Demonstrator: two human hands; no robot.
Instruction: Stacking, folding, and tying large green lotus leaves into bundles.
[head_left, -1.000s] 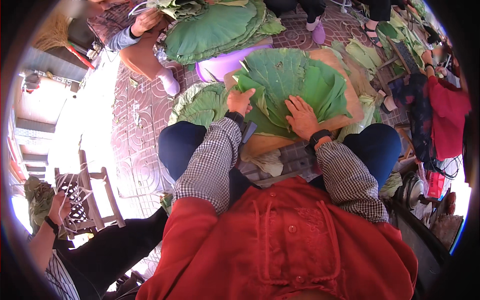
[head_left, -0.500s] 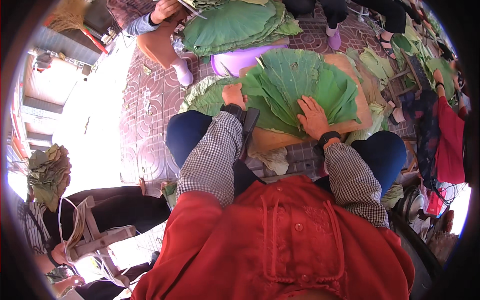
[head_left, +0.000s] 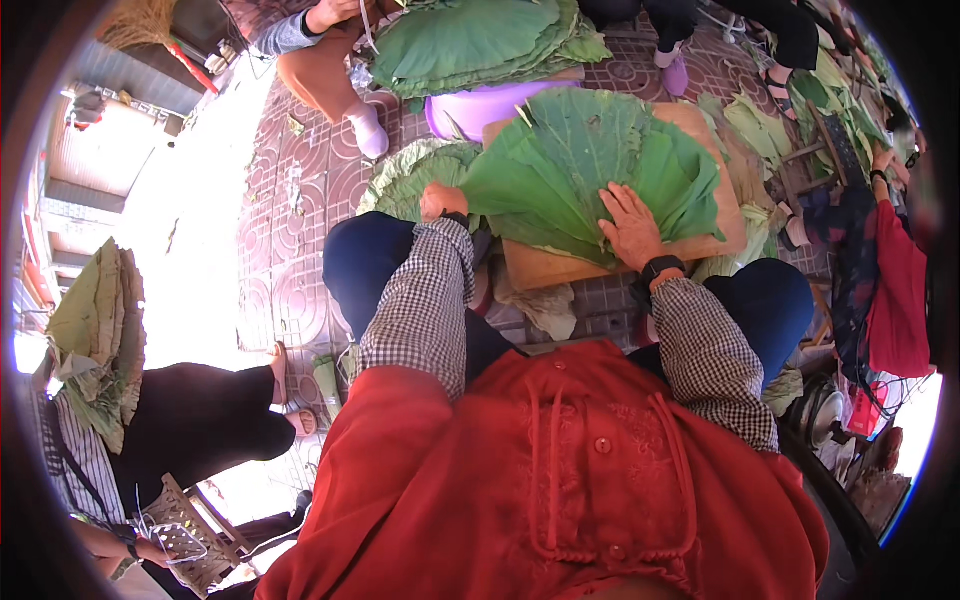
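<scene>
A fan of large green leaves (head_left: 575, 150), several layers with heavy veins, lies on a wooden board (head_left: 728, 200) between my knees. My right hand (head_left: 632, 228) rests flat on the leaves near their gathered lower end, its fingers stretched out. At the left tip of the fan, my left hand (head_left: 441, 202) is closed, with its curled fingers against the leaf edge. The fingertips are partly hidden, but the leaf edge seems to be held in them.
Paler leaves (head_left: 415, 175) lie on the paving left of the board. Beyond stands a purple tub (head_left: 470, 110) under a broad leaf pile (head_left: 480, 45), beside a seated person. Other people sit at right and lower left, near a small folding stool (head_left: 190, 530).
My left hand has shifted left and slightly down, and a dark flat object beside its wrist no longer shows. My right hand stays on the leaves. At lower left, a person's leaves and stool have moved.
</scene>
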